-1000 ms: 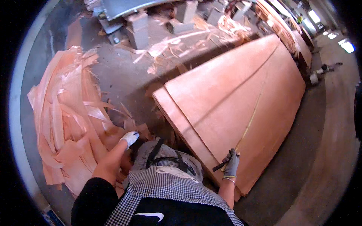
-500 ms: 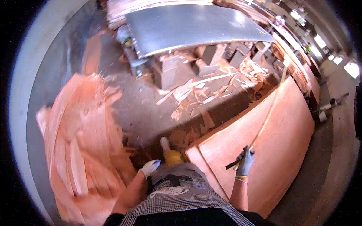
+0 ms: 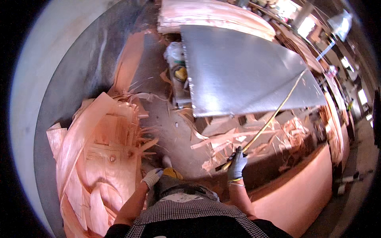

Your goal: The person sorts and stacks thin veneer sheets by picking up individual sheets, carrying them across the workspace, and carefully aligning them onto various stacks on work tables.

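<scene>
My right hand (image 3: 237, 165), in a pale glove, is closed around the near end of a long thin wooden stick (image 3: 269, 121). A short black piece (image 3: 225, 163) also shows at that grip; its kind is unclear. The stick reaches up and right, its far end over a large grey sheet-topped table (image 3: 246, 75). My left hand (image 3: 152, 178), gloved in white, hangs low by my apron with loosely stretched fingers, holding nothing I can see. It is nearest to the heap of reddish wood veneer sheets (image 3: 107, 152) at left.
A flat stack of veneer sheets (image 3: 293, 194) stands at lower right. Torn veneer scraps (image 3: 222, 146) litter the floor before the table. Another veneer stack (image 3: 214, 16) lies behind the table. A yellow-and-white item (image 3: 179, 73) sits by the table's left edge.
My view has turned and come nearer to the grey table. My right hand, with the stick, has moved from above the right veneer stack leftward to the scraps. My left hand remains low.
</scene>
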The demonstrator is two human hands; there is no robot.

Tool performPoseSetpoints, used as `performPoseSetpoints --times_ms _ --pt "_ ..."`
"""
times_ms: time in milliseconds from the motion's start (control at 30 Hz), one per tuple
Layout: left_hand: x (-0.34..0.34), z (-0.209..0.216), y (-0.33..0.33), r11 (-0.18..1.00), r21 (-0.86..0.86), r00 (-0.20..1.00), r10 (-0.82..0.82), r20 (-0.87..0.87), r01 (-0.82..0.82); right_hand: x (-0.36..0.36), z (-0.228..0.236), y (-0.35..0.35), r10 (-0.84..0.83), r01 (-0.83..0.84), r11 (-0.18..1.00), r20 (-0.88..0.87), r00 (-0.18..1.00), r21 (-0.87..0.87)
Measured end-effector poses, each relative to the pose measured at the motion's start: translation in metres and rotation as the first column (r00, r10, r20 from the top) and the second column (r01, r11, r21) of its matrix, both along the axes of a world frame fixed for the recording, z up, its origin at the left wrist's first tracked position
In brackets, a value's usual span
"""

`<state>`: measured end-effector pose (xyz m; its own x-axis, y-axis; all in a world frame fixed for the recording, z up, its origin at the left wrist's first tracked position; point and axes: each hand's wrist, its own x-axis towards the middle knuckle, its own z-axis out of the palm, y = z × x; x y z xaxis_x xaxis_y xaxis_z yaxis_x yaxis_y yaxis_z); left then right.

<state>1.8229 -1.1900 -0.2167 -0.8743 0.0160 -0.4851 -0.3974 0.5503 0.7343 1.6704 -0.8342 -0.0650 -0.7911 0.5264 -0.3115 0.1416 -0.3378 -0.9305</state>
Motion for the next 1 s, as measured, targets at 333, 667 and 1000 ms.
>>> performPoseSetpoints --times_ms 333,667,1000 --pt "-0.287 0.052 -0.119 0.991 0.004 0.984 -0.132 0.117 0.133 -0.207 -0.005 -0.104 0.256 -0.260 0.962 0.053 0.965 0.080" --pt "-0.489 0.012 -0.214 0.995 -0.012 0.994 -0.095 -0.055 0.095 -0.314 -0.035 -0.145 0.387 -0.474 0.879 0.498 0.776 0.057" --pt "-0.530 0.003 -0.289 0.998 -0.064 0.989 -0.002 0.146 0.012 -0.447 -0.041 -0.148 0.212 -0.796 0.588 0.921 0.327 0.147"
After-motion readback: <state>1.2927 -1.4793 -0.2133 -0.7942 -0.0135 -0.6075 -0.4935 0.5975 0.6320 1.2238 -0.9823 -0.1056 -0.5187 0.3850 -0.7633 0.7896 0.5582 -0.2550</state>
